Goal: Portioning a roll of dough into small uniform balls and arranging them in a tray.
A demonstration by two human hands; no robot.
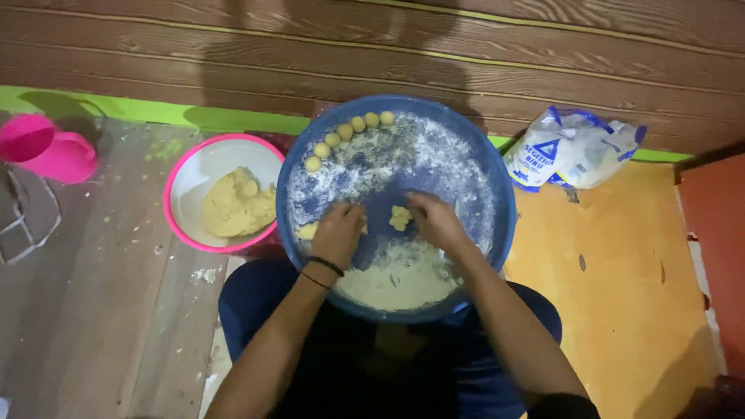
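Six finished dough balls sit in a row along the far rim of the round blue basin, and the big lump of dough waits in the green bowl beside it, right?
Not quite: the head view shows the lump of yellow dough in a pink-rimmed bowl, not green. The six dough balls do line the round blue basin far rim.

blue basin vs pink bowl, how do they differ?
The blue basin is larger and sits on the person's lap; the pink bowl is smaller and sits beside it on the floor. The blue basin holds flour, a row of small dough balls and both hands; the pink bowl holds one dough lump. Both are round.
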